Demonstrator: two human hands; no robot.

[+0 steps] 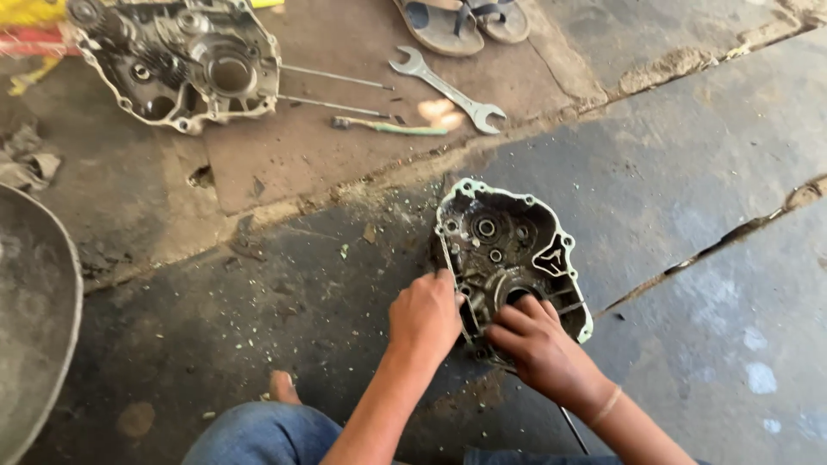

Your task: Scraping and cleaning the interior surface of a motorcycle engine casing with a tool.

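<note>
An oily engine case half (pixel 508 245) lies open side up on the stained concrete floor, pale green gasket remains along its rim. My left hand (pixel 424 314) grips its near left edge. My right hand (pixel 538 349) rests on the near part of the case beside the large round bore, fingers curled; a thin rod shows below that wrist, and whether the hand holds it is unclear.
A second engine case half (pixel 181 60) with gears lies far left, two long rods sticking out of it. A double open-ended spanner (pixel 448 89), a green-handled brush (pixel 388 127), sandals (pixel 465 21), a metal basin (pixel 34 319) and rags (pixel 26 159) are around.
</note>
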